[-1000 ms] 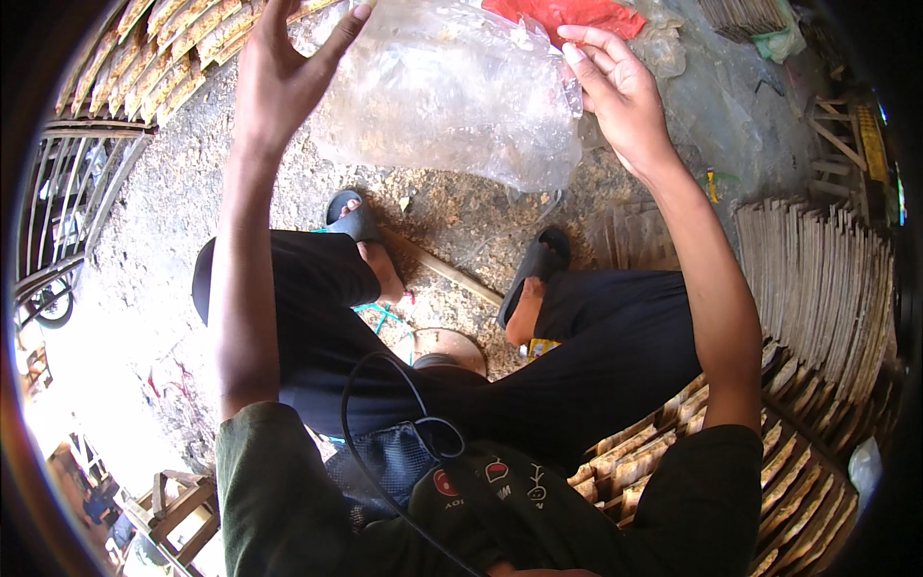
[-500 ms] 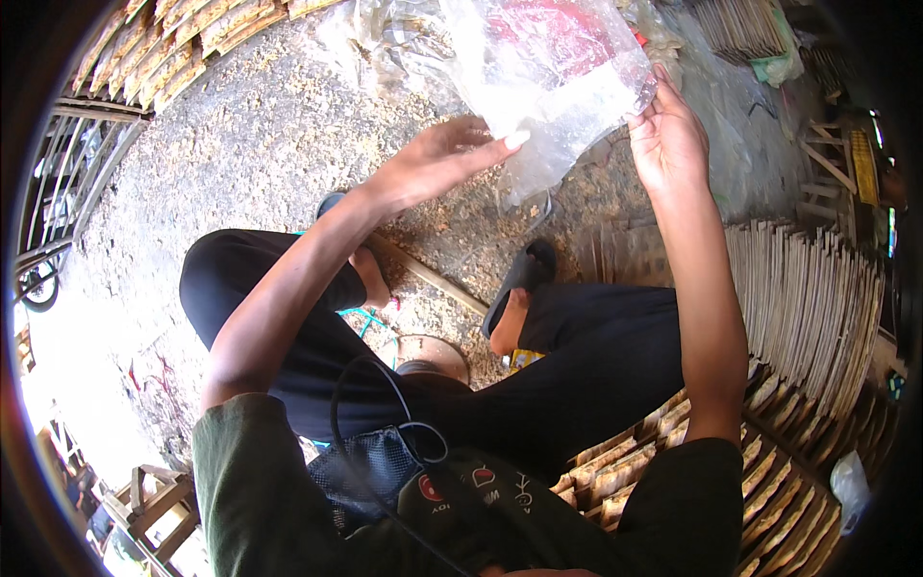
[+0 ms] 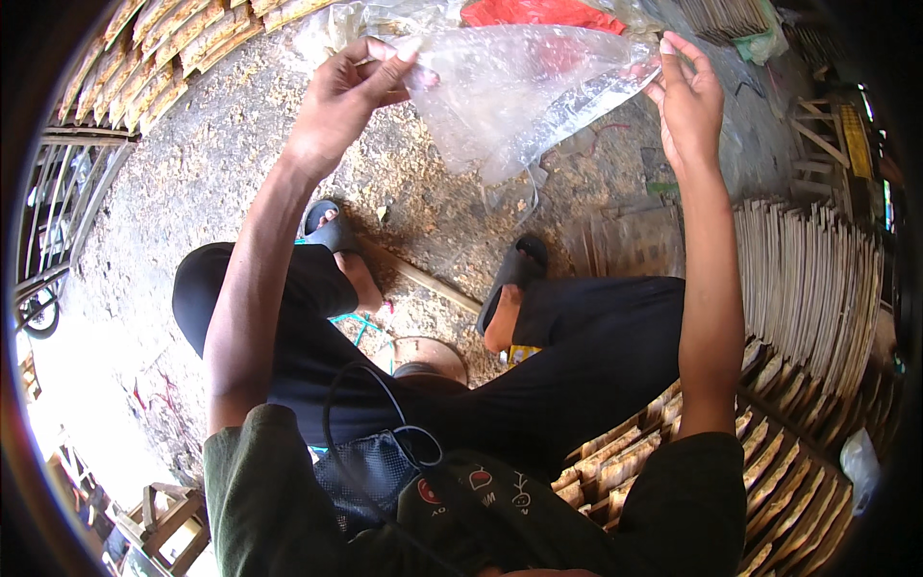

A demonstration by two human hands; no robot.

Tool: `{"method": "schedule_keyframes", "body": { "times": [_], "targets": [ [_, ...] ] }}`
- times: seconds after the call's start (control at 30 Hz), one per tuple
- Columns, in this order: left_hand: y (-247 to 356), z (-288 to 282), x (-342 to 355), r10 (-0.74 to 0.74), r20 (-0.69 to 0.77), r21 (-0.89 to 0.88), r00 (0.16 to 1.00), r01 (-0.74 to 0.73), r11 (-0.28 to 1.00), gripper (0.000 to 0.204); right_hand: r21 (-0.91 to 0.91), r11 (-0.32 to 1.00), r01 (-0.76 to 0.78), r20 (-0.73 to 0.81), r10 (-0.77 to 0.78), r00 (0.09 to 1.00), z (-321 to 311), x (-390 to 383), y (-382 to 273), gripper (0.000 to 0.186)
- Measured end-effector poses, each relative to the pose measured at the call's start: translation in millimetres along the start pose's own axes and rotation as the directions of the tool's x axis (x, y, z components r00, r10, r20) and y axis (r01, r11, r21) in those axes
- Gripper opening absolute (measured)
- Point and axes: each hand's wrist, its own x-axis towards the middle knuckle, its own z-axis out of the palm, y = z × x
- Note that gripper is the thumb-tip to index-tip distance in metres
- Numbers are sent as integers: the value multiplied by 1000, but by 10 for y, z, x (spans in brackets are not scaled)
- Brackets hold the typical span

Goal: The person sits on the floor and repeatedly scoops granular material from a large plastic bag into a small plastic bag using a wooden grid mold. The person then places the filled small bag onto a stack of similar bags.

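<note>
A clear plastic bag is stretched in the air between my two hands, its lower part hanging down in a point. My left hand pinches its left upper corner between thumb and fingers. At the opposite corner my right hand grips the edge of the plastic with its fingertips. Behind the bag, a red sheet or bag shows, partly covered by it. More crumpled clear plastic lies on the ground beyond my left hand.
Stacked split wood or bamboo pieces stand at upper left and lower right. A row of thin grey slats is at right. A wooden stick lies between my sandalled feet on the littered ground. A metal rack stands at left.
My left hand has moved up and left and now holds the bag's left corner. The bag is spread wider, uncovering more of the red material. My right hand has shifted slightly right.
</note>
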Motion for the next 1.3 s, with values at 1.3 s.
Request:
{"method": "schedule_keyframes", "body": {
  "times": [1.3],
  "targets": [
    [144, -218, 34, -35, -19, -122, 999, 33, 992, 78, 111, 944, -311, 488, 221, 844, 310, -288, 14, 75]
  ]
}}
